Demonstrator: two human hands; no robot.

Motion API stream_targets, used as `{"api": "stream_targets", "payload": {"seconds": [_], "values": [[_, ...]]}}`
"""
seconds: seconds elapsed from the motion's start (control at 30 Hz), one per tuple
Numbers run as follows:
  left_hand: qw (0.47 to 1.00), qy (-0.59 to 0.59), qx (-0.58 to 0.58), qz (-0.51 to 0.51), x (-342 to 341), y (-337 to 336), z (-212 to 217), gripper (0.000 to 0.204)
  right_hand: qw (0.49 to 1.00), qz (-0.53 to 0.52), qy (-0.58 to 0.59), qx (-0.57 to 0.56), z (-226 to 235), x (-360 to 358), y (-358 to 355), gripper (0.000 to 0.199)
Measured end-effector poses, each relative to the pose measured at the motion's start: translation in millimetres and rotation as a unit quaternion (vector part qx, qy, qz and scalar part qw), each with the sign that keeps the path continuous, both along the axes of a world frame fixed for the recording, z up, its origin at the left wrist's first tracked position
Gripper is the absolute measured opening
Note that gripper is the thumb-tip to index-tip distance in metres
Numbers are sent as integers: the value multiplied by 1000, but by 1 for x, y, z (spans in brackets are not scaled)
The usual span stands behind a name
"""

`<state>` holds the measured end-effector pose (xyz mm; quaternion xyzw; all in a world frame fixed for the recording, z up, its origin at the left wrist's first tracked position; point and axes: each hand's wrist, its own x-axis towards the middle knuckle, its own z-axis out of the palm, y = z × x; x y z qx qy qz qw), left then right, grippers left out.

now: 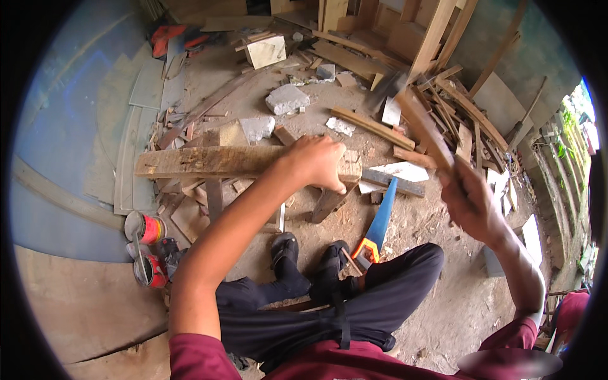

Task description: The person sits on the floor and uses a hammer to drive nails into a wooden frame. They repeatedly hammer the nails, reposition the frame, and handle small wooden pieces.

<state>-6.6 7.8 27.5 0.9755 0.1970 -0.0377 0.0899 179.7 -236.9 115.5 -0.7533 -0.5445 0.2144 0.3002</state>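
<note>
The rough plank [215, 161] is gripped by the left hand [315, 161]; fingers could be struck, since the hammer [415, 117] is clenched raised in the right hand [468, 202].

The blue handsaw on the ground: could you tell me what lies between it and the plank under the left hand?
In the head view, a short dark wooden block under the plank and bare dirt lie before the handsaw.

A blue handsaw [380, 223], two red cans [147, 248] and stone chunks [287, 99].
</note>
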Motion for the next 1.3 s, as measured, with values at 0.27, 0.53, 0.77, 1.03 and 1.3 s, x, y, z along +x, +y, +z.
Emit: {"api": "stream_targets", "payload": {"seconds": [0.27, 0.53, 0.77, 1.03, 1.3], "values": [[1000, 23, 13, 0, 0, 0, 4, 72, 991, 75, -110, -20, 10, -6, -1, 23], [1000, 23, -6, 15, 1, -3, 5, 70, 995, 75, -46, -56, -9, 2, -6, 23], [999, -6, -10, 37, -2, 6, 2, 76, 971, 188, -116, -91, -21, 9, -12, 20], [998, 12, -17, 54, -14, 14, 2, 81, 997, 35, 17, 74, -10, -14, 8, 21], [999, 18, -5, 40, -7, 8, 1, 85, 983, 165, -57, -50, -16, -11, 6, 21]]}}
